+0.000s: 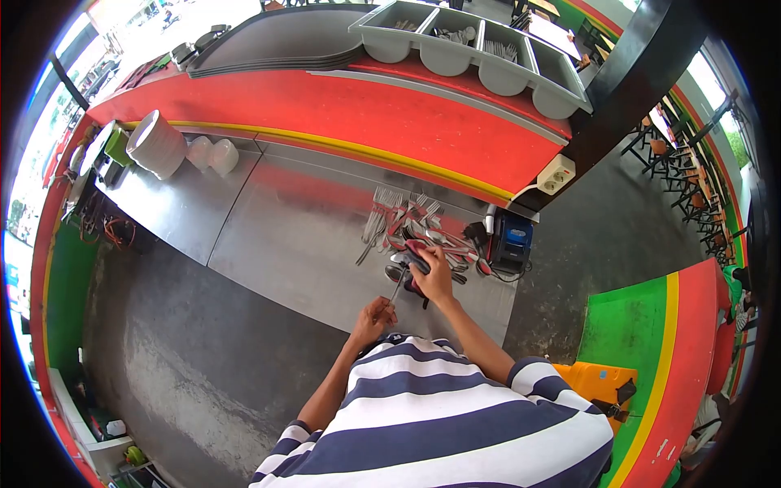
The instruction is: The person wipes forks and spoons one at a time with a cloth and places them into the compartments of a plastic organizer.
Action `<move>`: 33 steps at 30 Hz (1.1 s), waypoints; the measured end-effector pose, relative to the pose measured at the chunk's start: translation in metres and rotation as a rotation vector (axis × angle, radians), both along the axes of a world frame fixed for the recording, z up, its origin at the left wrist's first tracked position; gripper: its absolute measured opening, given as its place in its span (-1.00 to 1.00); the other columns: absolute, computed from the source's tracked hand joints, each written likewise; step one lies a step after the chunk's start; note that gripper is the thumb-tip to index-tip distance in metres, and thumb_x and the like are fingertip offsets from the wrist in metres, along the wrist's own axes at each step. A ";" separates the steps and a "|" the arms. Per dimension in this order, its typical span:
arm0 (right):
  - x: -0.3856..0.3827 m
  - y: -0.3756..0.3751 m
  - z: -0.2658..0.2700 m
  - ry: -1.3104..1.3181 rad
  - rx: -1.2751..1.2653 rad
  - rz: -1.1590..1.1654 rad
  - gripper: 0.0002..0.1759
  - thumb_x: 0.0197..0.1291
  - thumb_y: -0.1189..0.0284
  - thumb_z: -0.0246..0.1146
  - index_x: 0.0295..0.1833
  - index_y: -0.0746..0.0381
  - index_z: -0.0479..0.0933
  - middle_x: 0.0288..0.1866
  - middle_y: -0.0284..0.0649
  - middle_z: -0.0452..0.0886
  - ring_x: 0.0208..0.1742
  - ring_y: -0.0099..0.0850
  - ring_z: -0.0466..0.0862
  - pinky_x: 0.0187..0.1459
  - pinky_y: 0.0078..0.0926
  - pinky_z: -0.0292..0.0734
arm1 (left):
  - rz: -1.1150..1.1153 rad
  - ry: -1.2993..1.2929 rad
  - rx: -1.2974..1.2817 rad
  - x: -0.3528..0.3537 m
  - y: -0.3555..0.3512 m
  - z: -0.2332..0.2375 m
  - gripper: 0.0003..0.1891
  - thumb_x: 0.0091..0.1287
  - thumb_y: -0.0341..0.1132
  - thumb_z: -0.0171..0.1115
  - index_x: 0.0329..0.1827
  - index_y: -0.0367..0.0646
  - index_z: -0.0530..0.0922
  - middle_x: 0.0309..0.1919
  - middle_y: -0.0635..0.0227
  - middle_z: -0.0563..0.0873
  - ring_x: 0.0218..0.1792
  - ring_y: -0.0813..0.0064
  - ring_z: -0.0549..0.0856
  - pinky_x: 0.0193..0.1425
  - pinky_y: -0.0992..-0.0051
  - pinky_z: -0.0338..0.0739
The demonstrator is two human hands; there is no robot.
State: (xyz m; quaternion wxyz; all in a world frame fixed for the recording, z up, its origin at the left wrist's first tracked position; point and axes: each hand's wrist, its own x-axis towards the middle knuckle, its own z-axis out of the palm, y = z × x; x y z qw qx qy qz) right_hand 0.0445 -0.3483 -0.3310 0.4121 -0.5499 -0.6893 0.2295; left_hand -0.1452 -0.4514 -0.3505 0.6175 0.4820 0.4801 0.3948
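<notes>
My left hand (374,319) is closed around the lower end of a thin metal piece of cutlery (397,290), held close to my body at the counter's near edge. Its upper end is hidden by a dark red and grey cloth (416,259), which my right hand (434,276) grips around it. Just beyond my hands lies a loose pile of forks and spoons (399,213) on the steel counter (281,220). Fork tines show at the pile's far side, and rounded spoon bowls lie close to the cloth.
Right of the pile stand a blue and black device (512,242) and its cable. A stack of white plates (157,146) and white bowls (213,154) sit at the far left. On the red ledge (325,106) are dark trays (281,41) and a grey cutlery holder (480,53).
</notes>
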 end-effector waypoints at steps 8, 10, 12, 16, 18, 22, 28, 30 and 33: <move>0.034 0.030 -0.023 0.472 -0.291 -0.241 -0.54 0.20 0.34 0.33 0.17 0.31 0.52 0.02 -0.15 0.60 0.07 -0.27 0.62 0.06 -0.37 0.50 | 0.017 0.066 0.056 0.003 -0.008 0.002 -0.87 0.50 -0.41 0.04 -0.12 -0.32 0.48 -0.43 0.27 0.68 -0.40 0.52 0.64 -0.26 0.50 0.55; 0.039 0.020 -0.035 0.795 -0.475 -0.219 -0.54 0.26 0.34 0.30 0.24 0.26 0.49 0.07 -0.22 0.60 0.10 -0.38 0.61 0.09 -0.43 0.49 | 0.049 -0.034 0.035 0.003 -0.007 -0.004 -0.84 0.54 -0.37 0.00 -0.12 -0.32 0.47 -0.45 0.31 0.64 -0.41 0.52 0.62 -0.24 0.51 0.55; 0.044 0.010 -0.063 1.136 -0.615 -0.114 -0.54 0.31 0.34 0.27 0.29 0.22 0.46 0.08 -0.30 0.60 0.10 -0.48 0.60 0.11 -0.49 0.47 | 0.079 -0.136 0.010 0.004 -0.002 -0.009 -0.80 0.57 -0.33 -0.03 -0.11 -0.31 0.47 -0.47 0.34 0.61 -0.43 0.53 0.60 -0.22 0.51 0.54; 0.021 -0.032 -0.023 0.995 -0.766 0.246 -0.53 0.35 0.25 0.27 0.29 0.21 0.47 0.06 -0.33 0.60 0.07 -0.57 0.56 0.13 -0.57 0.42 | 0.023 -0.391 -0.189 0.003 -0.002 -0.019 -0.75 0.59 -0.24 -0.08 -0.17 -0.23 0.45 -0.51 0.46 0.46 -0.43 0.57 0.48 -0.24 0.54 0.43; 0.016 -0.047 -0.024 0.786 -0.869 0.389 -0.51 0.34 0.17 0.29 0.27 0.20 0.51 0.03 -0.34 0.61 0.10 -0.56 0.53 0.15 -0.57 0.37 | -0.107 -0.480 -0.374 0.002 -0.003 -0.020 -0.77 0.57 -0.25 -0.07 -0.19 -0.20 0.45 -0.52 0.48 0.42 -0.43 0.57 0.44 -0.25 0.53 0.39; 0.005 -0.058 -0.016 0.643 -0.821 0.412 -0.56 0.36 0.19 0.28 0.20 0.26 0.54 -0.09 -0.41 0.60 -0.10 -0.68 0.50 -0.07 -0.67 0.40 | -0.130 -0.508 -0.543 0.000 -0.010 0.003 -0.82 0.52 -0.30 -0.04 -0.22 -0.19 0.46 -0.52 0.48 0.45 -0.43 0.57 0.45 -0.26 0.55 0.36; -0.002 -0.053 -0.002 0.345 -0.645 0.419 -0.57 0.28 0.10 0.35 -0.06 0.30 0.67 -0.39 -0.48 0.59 -0.39 -0.69 0.46 -0.33 -0.64 0.37 | -0.110 -0.076 -0.079 0.005 -0.024 0.008 -0.66 0.59 -0.20 -0.11 -0.29 -0.24 0.47 -0.50 0.46 0.53 -0.40 0.59 0.51 -0.22 0.51 0.42; -0.003 -0.056 0.013 0.274 -0.627 0.425 -0.54 0.23 0.04 0.37 -0.13 0.29 0.68 -0.48 -0.46 0.55 -0.46 -0.68 0.43 -0.40 -0.60 0.33 | -0.101 -0.009 -0.055 0.006 -0.028 0.030 -0.62 0.60 -0.14 -0.12 -0.30 -0.25 0.46 -0.52 0.46 0.52 -0.44 0.59 0.50 -0.27 0.50 0.42; -0.007 -0.064 0.029 0.115 -0.675 0.404 -0.48 0.17 -0.03 0.40 -0.17 0.27 0.67 -0.54 -0.38 0.54 -0.48 -0.63 0.44 -0.40 -0.55 0.36 | -0.052 0.136 -0.035 0.009 -0.039 0.032 -0.59 0.60 -0.09 -0.11 -0.31 -0.24 0.46 -0.57 0.46 0.49 -0.51 0.59 0.46 -0.36 0.49 0.39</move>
